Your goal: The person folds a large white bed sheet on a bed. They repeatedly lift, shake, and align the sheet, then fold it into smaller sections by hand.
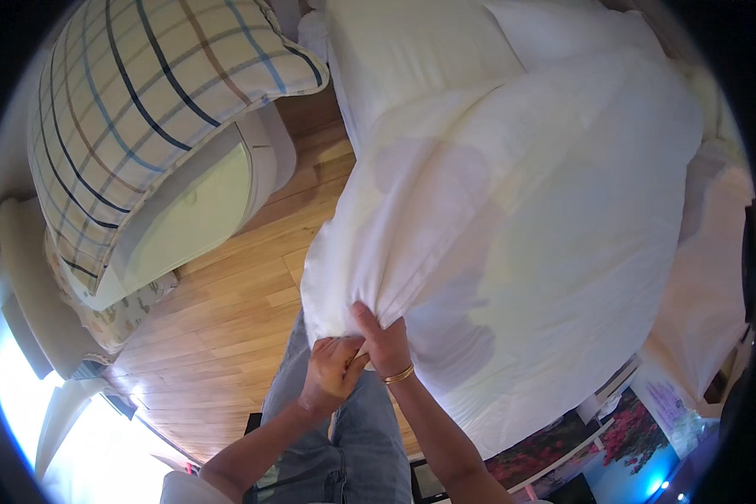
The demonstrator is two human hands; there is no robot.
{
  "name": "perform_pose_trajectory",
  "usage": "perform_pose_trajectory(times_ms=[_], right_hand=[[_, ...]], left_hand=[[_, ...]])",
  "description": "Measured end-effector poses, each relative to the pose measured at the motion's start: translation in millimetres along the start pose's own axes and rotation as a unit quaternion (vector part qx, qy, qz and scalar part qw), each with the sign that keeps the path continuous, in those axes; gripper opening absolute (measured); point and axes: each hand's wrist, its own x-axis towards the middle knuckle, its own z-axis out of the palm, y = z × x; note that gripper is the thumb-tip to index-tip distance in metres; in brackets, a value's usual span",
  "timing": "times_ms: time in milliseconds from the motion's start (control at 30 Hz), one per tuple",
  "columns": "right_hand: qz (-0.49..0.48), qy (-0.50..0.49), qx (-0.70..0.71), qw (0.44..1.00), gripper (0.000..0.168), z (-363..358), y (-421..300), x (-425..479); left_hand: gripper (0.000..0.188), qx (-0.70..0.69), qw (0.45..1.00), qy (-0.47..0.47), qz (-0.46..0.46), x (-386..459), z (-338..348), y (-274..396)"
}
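Observation:
A large white fabric cover (561,233), like a sheet or duvet cover, spreads from my hands over the bed. Its near edge is bunched at my fingers, and folds and a seam run away from there. My left hand (335,370) pinches the cloth's corner at the lower left. Against it, my right hand (385,343) grips the same edge, thumb lying on top; a gold bracelet (398,373) circles that wrist. What lies under the cloth at the fingertips is hidden.
A plaid pillow (157,94) rests on a pale cabinet (195,214) at the left. Wooden flooring (258,271) runs between it and the bed. A white pillow (579,28) lies at the far end. Flower-patterned panels (630,435) stand at the lower right.

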Motion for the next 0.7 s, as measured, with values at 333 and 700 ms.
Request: perform_pose_trajectory(times_ms=[333, 700], right_hand=[[0.094, 0.084, 0.35, 0.928, 0.037, 5, 18, -35], [-0.177, 0.211, -0.149, 0.95, 0.068, -65, -2, -16]], left_hand=[[0.06, -0.765, 0.555, -0.102, -0.312, -30, 25, -25], [0.04, -0.53, 0.71, 0.013, -0.464, -51, 3, -6]])
